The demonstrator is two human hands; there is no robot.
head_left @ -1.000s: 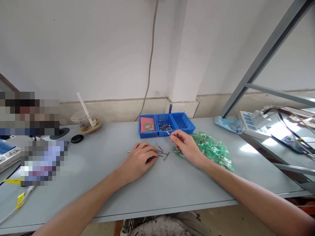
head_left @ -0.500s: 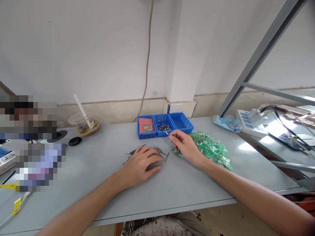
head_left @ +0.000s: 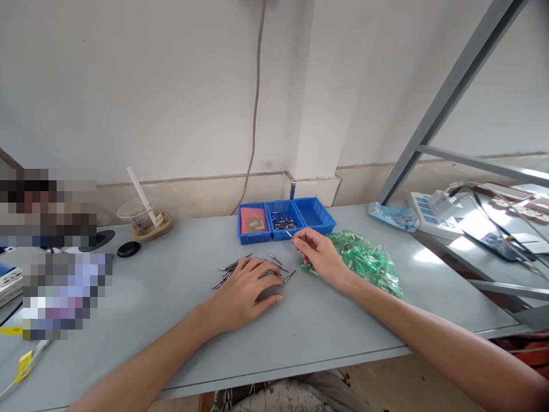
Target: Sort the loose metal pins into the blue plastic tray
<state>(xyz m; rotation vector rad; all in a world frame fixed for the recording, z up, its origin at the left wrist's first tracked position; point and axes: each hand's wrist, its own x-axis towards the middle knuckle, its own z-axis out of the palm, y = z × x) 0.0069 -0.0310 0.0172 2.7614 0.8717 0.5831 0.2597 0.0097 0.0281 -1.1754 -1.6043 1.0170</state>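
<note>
My left hand (head_left: 251, 286) rests palm down on the table, fingers apart and slightly bent, over a loose pile of thin metal pins (head_left: 227, 273). Several pins stick out around its fingertips; those under the palm are hidden. Just right of its fingers lies a single pin (head_left: 290, 276). My right hand (head_left: 318, 252) pinches a small metal pin (head_left: 289, 234) between thumb and fingertips, in front of the middle blue bin (head_left: 286, 235), which holds many similar pins. Beside and partly under my right hand is a crumpled green plastic bag (head_left: 369, 260) with small metal parts inside.
The left blue bin (head_left: 254, 240) holds a red card and a small clear bag; the right blue bin (head_left: 315, 213) stands beside the middle one. Left are a lidded cup (head_left: 139, 210) and a black round object (head_left: 128, 249). A power strip (head_left: 433, 216) and metal frame (head_left: 446, 97) stand right.
The pins near my left fingertips have shifted slightly, the single one turning a little. My right hand stays nearly in place with its pin. The whole view has drifted slightly.
</note>
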